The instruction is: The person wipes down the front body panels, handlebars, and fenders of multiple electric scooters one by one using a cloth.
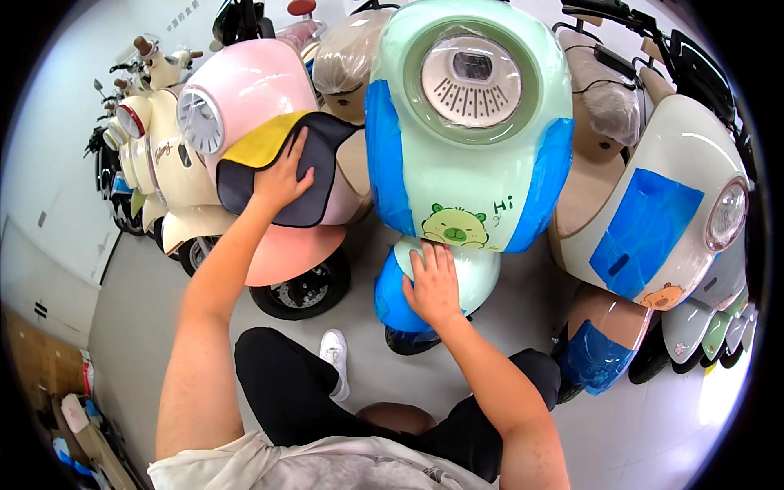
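Note:
My left hand (282,178) lies over a dark grey and yellow cloth (314,194) against the front of a pink scooter (253,77). Its fingers are stretched out and the thumb stands apart, pressing the cloth flat; part of the yellow side is folded over at the top. My right hand (434,287), fingers extended, rests on the front mudguard (480,273) of a mint green scooter (390,49), just beneath a cartoon animal decal (455,229). Blue protective film (543,192) covers both sides of the green front panel and part of its mudguard.
To the right stands a cream scooter (653,155) with blue film on its front. More cream scooters (167,151) line up at the left. Cardboard (41,351) and other items lie by the left wall. A brown rounded seat (398,416) shows between my legs.

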Demonstrator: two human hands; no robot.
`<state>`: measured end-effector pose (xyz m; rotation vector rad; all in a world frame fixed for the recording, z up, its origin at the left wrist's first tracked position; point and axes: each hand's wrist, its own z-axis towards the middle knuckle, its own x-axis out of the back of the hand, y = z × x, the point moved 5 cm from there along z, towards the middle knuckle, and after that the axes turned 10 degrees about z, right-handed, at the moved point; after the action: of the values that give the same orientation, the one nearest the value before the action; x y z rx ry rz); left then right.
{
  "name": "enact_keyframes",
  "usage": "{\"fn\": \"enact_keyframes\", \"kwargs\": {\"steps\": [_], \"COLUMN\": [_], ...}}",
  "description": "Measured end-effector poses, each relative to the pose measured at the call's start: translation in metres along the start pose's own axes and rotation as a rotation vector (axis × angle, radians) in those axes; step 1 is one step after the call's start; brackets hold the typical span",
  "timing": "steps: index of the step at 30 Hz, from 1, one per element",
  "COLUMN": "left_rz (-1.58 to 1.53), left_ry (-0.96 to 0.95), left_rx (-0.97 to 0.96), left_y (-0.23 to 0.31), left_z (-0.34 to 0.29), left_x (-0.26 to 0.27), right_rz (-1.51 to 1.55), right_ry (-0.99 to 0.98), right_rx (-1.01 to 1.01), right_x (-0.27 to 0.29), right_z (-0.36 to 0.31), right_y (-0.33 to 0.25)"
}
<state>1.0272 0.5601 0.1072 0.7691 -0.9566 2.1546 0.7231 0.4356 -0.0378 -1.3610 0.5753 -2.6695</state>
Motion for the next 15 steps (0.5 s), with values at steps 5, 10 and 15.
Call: {"fn": "enact_keyframes", "kwargs": {"steps": [5,10,15], "left_rz": [0.079,0.015,-0.068], "left_ry": [0.274,0.383,0.552], "left_rx": [0.222,0.413,0.638], "left_y": [-0.001,-0.013,-0.016], "left_z": [-0.026,-0.052,-0.074], "left_x": [-0.003,-0.016,-0.030], "right_rz": [0.008,-0.009,-0.002], "right_ry": [-0.018,-0.005,0.037], "right_rx": [-0.046,-0.076,-0.102], "right_x": [0.000,-0.004,-0.005], "right_z": [-0.003,-0.005,-0.003], "right_y": [0.004,0.005,0.005]}}
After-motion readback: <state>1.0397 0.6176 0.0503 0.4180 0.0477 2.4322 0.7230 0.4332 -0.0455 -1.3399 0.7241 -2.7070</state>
